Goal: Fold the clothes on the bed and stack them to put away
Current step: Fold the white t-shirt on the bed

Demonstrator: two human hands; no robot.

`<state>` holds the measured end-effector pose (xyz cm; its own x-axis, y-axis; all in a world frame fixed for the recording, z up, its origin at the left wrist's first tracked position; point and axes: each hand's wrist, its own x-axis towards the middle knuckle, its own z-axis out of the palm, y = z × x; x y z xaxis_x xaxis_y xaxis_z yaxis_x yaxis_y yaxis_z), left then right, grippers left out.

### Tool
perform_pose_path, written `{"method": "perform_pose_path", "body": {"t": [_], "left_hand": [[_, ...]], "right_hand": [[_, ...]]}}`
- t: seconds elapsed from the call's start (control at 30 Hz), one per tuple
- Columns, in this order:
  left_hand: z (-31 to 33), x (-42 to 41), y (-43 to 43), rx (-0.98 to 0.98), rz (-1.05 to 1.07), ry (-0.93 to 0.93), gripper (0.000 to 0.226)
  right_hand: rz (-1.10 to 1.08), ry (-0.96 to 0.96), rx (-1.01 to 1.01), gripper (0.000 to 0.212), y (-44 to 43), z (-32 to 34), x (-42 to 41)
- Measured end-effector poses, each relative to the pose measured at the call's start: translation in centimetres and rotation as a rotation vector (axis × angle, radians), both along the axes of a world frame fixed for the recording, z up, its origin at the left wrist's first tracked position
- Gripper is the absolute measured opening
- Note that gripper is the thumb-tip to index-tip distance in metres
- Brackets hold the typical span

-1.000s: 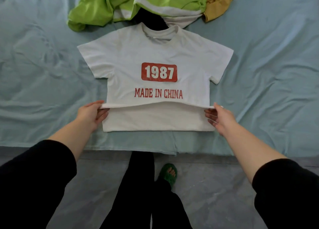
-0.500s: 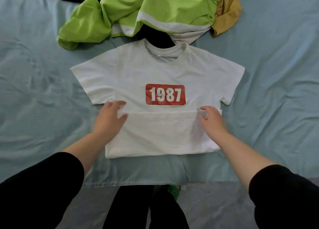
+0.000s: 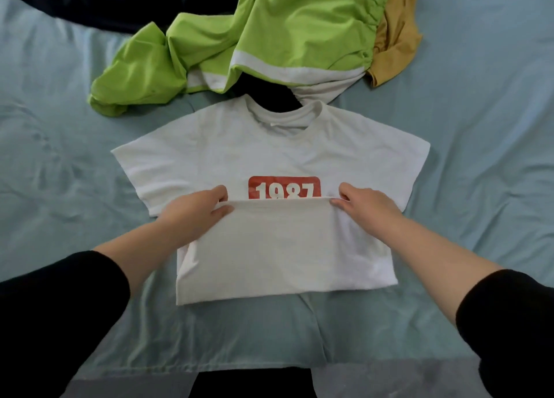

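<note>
A white T-shirt [image 3: 269,146] with a red 1987 patch lies front up on the light blue bed sheet [image 3: 479,128]. Its bottom part is folded up over the front, and the folded hem covers the lower half of the patch. My left hand [image 3: 195,212] pinches the hem at its left end, thumb on top and fingers under the fold. At the right end of the hem my right hand [image 3: 365,206] pinches it the same way. Both sleeves of the shirt lie spread out flat.
Behind the shirt's collar lies a heap of loose clothes: a lime-green garment with a white band [image 3: 269,38], a mustard-yellow one [image 3: 395,44] to its right and a dark navy one [image 3: 105,2] at the far left. The bed's near edge [image 3: 269,370] meets grey floor.
Both hands have carried the shirt's bottom hem up and away from me. The fold first covered the MADE IN CHINA lettering and now covers half of the 1987 patch.
</note>
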<state>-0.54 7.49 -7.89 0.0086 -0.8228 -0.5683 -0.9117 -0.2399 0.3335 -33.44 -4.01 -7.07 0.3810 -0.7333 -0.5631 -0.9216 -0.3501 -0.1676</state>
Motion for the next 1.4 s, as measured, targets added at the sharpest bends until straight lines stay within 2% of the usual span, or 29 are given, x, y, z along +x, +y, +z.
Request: {"method": "perform_pose_path", "body": {"t": [0.2, 0.3, 0.5, 0.57, 0.63, 0.7, 0.73, 0.8, 0.83, 0.9, 1.0, 1.1, 1.13, 1.23, 1.27, 1.3, 1.4], "left_hand": [[-0.2, 3.0, -8.4, -0.198, -0.079, -0.127, 0.021], [-0.7, 3.9, -11.8, -0.307, -0.086, -0.192, 0.024], [-1.7, 3.5, -14.7, -0.357, -0.047, -0.317, 0.026], [-2.0, 2.7, -14.3, -0.386, 0.025, -0.347, 0.025], [-2.3, 0.8, -12.7, -0.416, 0.135, -0.329, 0.039], [-2.7, -2.6, -9.9, -0.418, 0.098, -0.27, 0.059], [-3.1, -4.4, -8.2, -0.399, -0.002, -0.251, 0.065], [-4.3, -5.8, -5.2, -0.303, -0.209, -0.28, 0.068], [-5.0, -4.9, -4.4, -0.25, -0.227, -0.288, 0.068], [-6.2, -1.5, -4.2, -0.187, -0.095, -0.3, 0.068], [-6.5, 1.8, -4.4, -0.147, -0.02, -0.383, 0.069], [-5.9, -1.0, -4.1, -0.139, 0.1, -0.384, 0.069], [-5.5, -3.1, -3.5, -0.158, 0.106, -0.366, 0.071], [-5.5, -8.7, 0.5, -0.286, -0.106, -0.272, 0.071], [-5.7, -9.3, 2.3, -0.287, -0.163, -0.258, 0.069], [-5.8, -9.0, 4.0, -0.251, -0.171, -0.249, 0.068], [-5.8, -6.2, 9.1, -0.171, -0.001, -0.263, 0.068]], "right_hand": [[0.173, 0.011, -0.227, 0.027, -8.7, 0.3, 3.1], [0.191, 0.024, -0.349, 0.022, -12.2, -0.3, 4.6], [0.188, 0.111, -0.417, 0.005, -14.7, -2.2, 6.6], [0.166, 0.064, -0.494, 0.017, -14.0, -2.5, 6.6], [0.042, -0.065, -0.596, 0.028, -11.6, -2.6, 6.6], [-0.015, -0.258, -0.551, 0.04, -7.2, -2.7, 7.7], [0.048, -0.311, -0.469, 0.046, -4.7, -3.0, 8.4], [0.278, -0.25, -0.303, 0.057, -1.2, -4.4, 8.7], [0.364, -0.174, -0.247, 0.06, -0.9, -5.2, 7.9], [0.322, -0.055, -0.238, 0.062, -2.7, -6.6, 5.0], [-0.007, 0.061, -0.307, 0.066, -5.8, -7.5, 1.0], [-0.283, 0.069, -0.296, 0.069, -4.6, -7.2, 2.2], [-0.243, 0.019, -0.282, 0.069, -2.9, -6.9, 3.4], [0.235, -0.148, -0.268, 0.064, 3.8, -6.6, 5.0], [0.309, -0.161, -0.273, 0.061, 5.4, -6.8, 4.1], [0.282, -0.151, -0.252, 0.06, 6.4, -6.9, 2.7], [0.049, -0.037, -0.252, 0.06, 8.1, -7.1, -3.4]]}}
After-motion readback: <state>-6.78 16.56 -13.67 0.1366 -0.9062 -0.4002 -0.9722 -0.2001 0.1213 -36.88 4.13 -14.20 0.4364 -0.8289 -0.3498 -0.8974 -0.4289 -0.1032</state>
